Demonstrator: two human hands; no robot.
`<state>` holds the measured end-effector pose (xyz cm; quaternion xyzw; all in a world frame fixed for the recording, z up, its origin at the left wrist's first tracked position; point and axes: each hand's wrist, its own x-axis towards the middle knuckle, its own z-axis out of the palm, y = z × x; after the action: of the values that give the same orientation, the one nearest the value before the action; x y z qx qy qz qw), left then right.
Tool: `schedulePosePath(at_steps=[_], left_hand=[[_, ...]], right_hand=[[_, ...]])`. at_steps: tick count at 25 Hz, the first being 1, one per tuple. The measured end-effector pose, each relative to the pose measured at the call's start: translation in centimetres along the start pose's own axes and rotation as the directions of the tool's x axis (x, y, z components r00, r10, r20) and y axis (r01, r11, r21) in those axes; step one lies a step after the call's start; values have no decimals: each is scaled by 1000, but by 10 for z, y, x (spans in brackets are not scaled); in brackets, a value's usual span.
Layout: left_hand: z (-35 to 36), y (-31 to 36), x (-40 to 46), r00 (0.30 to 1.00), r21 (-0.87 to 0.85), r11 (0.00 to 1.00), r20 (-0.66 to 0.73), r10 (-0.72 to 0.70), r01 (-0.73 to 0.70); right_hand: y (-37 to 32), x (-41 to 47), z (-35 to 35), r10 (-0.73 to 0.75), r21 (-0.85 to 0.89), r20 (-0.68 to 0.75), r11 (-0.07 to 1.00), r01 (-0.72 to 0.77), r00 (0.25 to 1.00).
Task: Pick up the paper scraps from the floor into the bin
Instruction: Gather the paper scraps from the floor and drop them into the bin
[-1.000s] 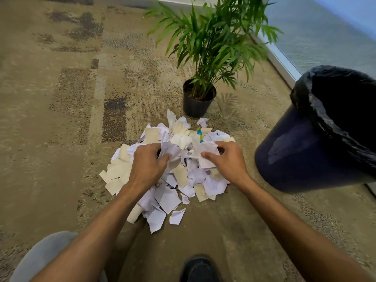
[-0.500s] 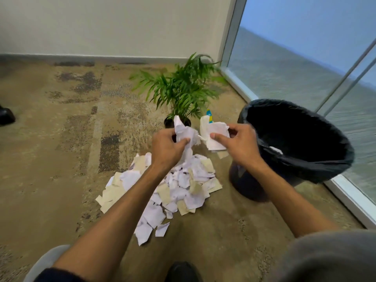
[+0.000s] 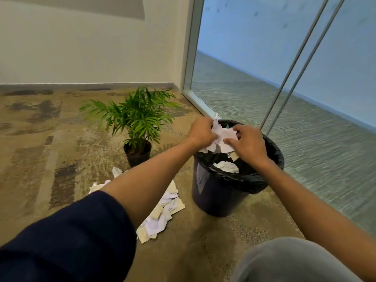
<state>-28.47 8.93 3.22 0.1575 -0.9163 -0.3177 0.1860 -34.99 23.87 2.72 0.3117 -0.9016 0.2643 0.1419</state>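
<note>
A dark bin (image 3: 219, 198) lined with a black bag stands on the carpet by the glass wall. My left hand (image 3: 200, 132) and my right hand (image 3: 247, 144) are side by side over its open mouth, both clutching one bunch of white and cream paper scraps (image 3: 220, 137). Some white paper (image 3: 225, 166) lies inside the bin. A pile of paper scraps (image 3: 162, 208) remains on the floor left of the bin, partly hidden behind my left forearm.
A small potted palm (image 3: 138, 127) in a black pot stands left of the bin, just behind the floor pile. A glass wall with metal rods (image 3: 289, 78) runs along the right. My grey-clad knee (image 3: 284, 261) fills the lower right corner.
Both hands lifted a bunch of scraps off the floor pile and carried it up and right to above the bin. The camera tilted up from the floor.
</note>
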Motion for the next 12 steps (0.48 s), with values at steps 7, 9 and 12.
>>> schedulePosePath(at_steps=[7, 9, 12], left_hand=[[59, 10, 22, 939, 278, 960, 338, -57, -42], [68, 8, 23, 898, 292, 956, 430, -96, -37], [67, 9, 24, 826, 329, 941, 549, -127, -74]], right_hand=[[39, 0, 32, 115, -320, 254, 947, -28, 960], [46, -1, 38, 155, -351, 309, 935, -39, 938], [45, -2, 38, 198, -361, 393, 931, -47, 898]])
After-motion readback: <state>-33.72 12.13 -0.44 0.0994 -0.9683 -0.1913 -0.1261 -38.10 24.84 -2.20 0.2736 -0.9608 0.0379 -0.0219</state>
